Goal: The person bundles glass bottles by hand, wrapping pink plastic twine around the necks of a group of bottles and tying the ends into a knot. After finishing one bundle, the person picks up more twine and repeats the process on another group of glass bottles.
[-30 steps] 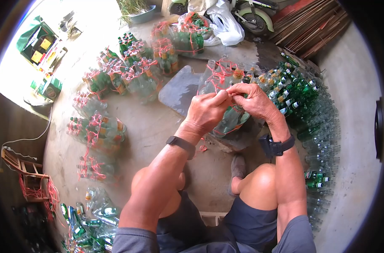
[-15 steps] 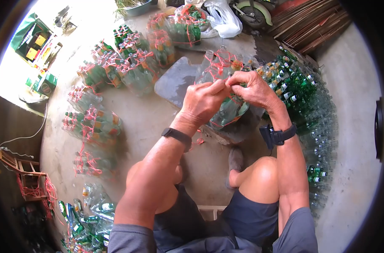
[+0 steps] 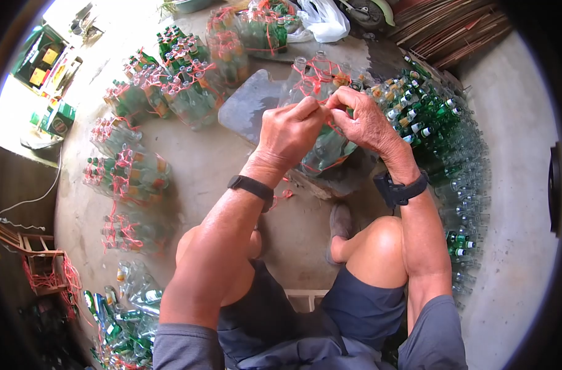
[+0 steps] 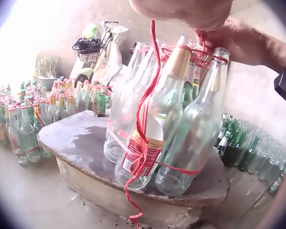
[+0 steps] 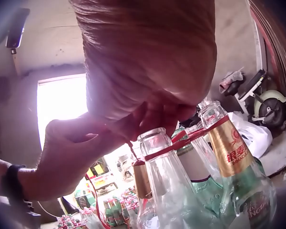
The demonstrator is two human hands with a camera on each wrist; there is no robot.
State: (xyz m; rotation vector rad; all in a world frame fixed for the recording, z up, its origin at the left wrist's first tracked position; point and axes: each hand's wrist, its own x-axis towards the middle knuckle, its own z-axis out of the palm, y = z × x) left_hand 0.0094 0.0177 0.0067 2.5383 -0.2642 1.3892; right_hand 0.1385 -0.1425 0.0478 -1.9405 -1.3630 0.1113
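A bundle of glass bottles [image 4: 193,129] stands upright on a stone slab [image 4: 76,143], with red twine [image 4: 144,102] round the necks and lower down round the bodies. Above the necks, the left hand [image 3: 288,132] pinches the twine, and a loose length hangs from it down past the slab's edge. The right hand [image 3: 367,123] touches the left at the fingertips, its fingers curled and pinching the twine just over a bottle neck [image 5: 155,143]. The hands hide part of the bundle in the head view.
Tied bottle bundles [image 3: 191,92] stand on the floor at the left and back. Loose bottles [image 3: 130,320] lie at the lower left; many more [image 3: 459,160] stand along the right wall. A small wooden chair [image 3: 43,259] with red twine is at far left.
The head view has shifted, so the bundle and floor sit a little higher and further left. Both hands have stayed together over the bottle necks, still pinching the twine.
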